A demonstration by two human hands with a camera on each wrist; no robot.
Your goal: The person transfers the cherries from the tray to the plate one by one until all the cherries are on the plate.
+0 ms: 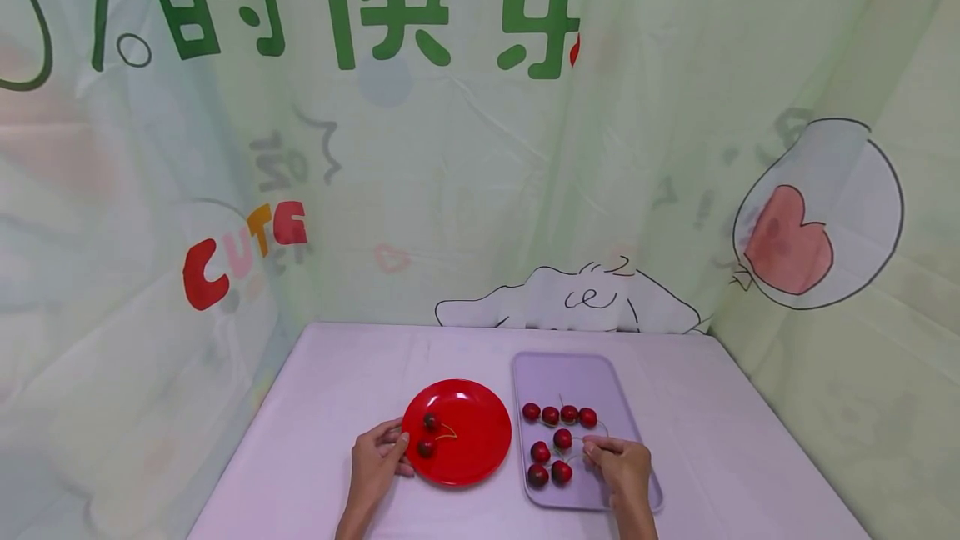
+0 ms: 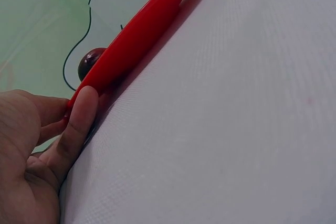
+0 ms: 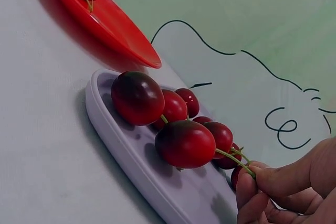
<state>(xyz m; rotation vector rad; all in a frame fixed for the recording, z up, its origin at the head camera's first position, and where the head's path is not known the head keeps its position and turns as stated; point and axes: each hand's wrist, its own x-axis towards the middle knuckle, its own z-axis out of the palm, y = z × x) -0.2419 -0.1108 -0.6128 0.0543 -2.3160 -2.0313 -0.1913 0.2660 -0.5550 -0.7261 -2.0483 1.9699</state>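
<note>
My left hand (image 1: pixel 377 458) grips the left rim of a red plate (image 1: pixel 480 440) between thumb and fingers. Two dark red cherries (image 1: pixel 426 448) with joined green stems lie near that rim. To the right, my right hand (image 1: pixel 628 467) pinches green cherry stems (image 3: pixel 231 157) between thumb and fingertips, over a pale purple tray (image 1: pixel 566 373). From the pinched stems a large cherry (image 3: pixel 186 144) extends at the front, close over the tray floor, with a second cherry (image 1: pixel 562 439) behind it. Several more cherries (image 1: pixel 551 416) sit in the tray, some in a row across its middle.
A white cloth-covered table (image 1: pixel 360 373) bears the plate and tray side by side, with a narrow gap between them. Printed curtains (image 1: pixel 480 190) hang around the back and both sides of the table.
</note>
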